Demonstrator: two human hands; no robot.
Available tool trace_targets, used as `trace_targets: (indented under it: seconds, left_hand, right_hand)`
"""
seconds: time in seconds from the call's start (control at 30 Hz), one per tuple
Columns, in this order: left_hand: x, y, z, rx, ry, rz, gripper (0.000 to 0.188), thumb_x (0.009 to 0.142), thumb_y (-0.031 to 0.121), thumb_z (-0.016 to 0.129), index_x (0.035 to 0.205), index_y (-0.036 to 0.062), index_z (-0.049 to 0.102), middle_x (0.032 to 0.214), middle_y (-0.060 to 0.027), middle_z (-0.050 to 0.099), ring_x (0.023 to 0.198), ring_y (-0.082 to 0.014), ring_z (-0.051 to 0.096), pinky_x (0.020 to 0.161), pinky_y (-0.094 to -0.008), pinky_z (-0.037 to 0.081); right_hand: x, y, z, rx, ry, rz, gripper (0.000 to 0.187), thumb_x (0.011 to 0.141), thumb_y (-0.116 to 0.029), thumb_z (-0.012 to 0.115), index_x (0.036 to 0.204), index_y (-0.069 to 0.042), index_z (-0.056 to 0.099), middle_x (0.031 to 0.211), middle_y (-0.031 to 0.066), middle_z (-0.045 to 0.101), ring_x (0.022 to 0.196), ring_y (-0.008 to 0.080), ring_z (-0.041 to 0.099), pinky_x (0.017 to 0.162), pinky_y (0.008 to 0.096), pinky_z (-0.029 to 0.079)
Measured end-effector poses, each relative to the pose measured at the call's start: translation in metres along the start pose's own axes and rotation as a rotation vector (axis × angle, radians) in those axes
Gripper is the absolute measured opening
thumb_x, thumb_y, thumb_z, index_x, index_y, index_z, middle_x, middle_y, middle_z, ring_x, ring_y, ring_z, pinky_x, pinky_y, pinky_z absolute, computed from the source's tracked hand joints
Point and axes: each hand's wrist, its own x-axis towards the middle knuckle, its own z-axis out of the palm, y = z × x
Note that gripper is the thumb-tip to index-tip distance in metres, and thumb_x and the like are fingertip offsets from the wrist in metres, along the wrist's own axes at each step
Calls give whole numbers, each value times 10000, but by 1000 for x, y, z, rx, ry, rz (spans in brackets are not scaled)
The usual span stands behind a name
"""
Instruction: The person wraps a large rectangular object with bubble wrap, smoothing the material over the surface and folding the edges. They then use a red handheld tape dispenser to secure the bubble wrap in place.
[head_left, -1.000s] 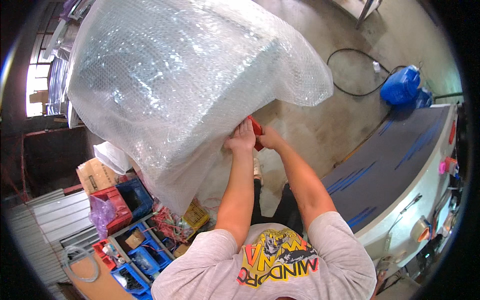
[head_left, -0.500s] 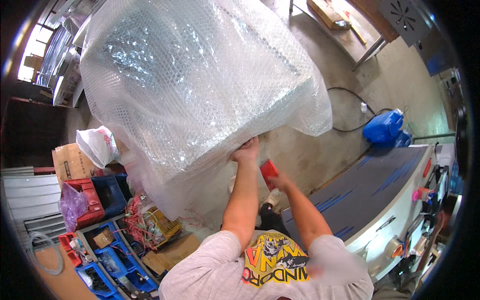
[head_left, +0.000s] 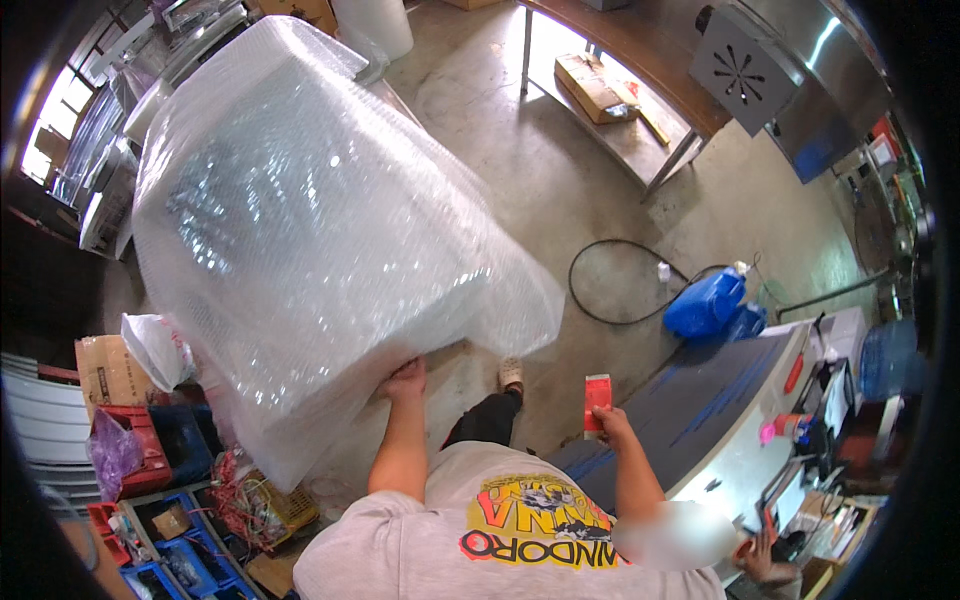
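A large boxy object draped in clear bubble wrap (head_left: 330, 240) fills the upper left and middle; the wrap blurs what is underneath. My left hand (head_left: 405, 378) is at its near lower edge, with fingers curled against the wrap and the fingertips partly hidden. In my right hand (head_left: 610, 420) is a flat red rectangular packet (head_left: 598, 395), whitish at its lower end, held upright between thumb and fingers. The packet is apart from the wrap, over the left edge of the dark-topped bench.
At right stands a dark-topped bench (head_left: 690, 400) with blue streaks. Blue jerrycans (head_left: 706, 303) and a looped black hose (head_left: 575, 290) lie beyond it. Blue parts bins (head_left: 190, 560) and a cardboard box (head_left: 110, 370) crowd the left. Another person's hand (head_left: 765, 562) shows lower right.
My view has shifted, so the wrapped object appears lower and further left. The right hand has moved right, away from the wrap, with the red packet raised. My left hand stays at the wrap's edge.
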Motion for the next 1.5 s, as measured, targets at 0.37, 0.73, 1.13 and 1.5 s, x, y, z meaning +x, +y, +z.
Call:
trace_targets:
  seconds: [0.37, 0.73, 1.13, 1.5]
  left_hand:
    - [-25, -71, 70, 83, 79, 384, 556, 915, 534, 391, 1184, 99, 610, 1112, -118, 622, 947, -278, 594, 745, -446, 509]
    - [-60, -216, -56, 710, 878, 263, 528, 890, 502, 484, 1197, 91, 610, 1100, -116, 632, 945, -282, 596, 792, -465, 491]
    - [126, -515, 76, 1465, 409, -551, 519, 863, 467, 585, 1211, 82, 611, 1087, -114, 643, 943, -286, 599, 843, -487, 471]
    - [495, -414, 568, 1303, 31, 271, 493, 926, 359, 581, 1258, -3, 544, 1156, -163, 638, 1068, -223, 607, 908, -336, 474]
  right_hand:
    - [119, -277, -39, -483, 30, -85, 276, 830, -291, 699, 994, -76, 641, 724, 51, 629, 492, 168, 542, 391, 347, 367]
    - [346, -629, 0, -931, -186, -362, 248, 857, -326, 658, 1036, -157, 629, 773, 28, 635, 546, 170, 552, 435, 325, 376]
    - [385, -1000, 285, -1093, -512, -597, 304, 871, -244, 663, 1109, -65, 600, 844, 30, 651, 647, 142, 606, 466, 322, 451]
    - [480, -1171, 400, -1202, -273, -657, 296, 834, -195, 714, 1082, -46, 653, 885, 62, 683, 762, 178, 643, 697, 349, 521]
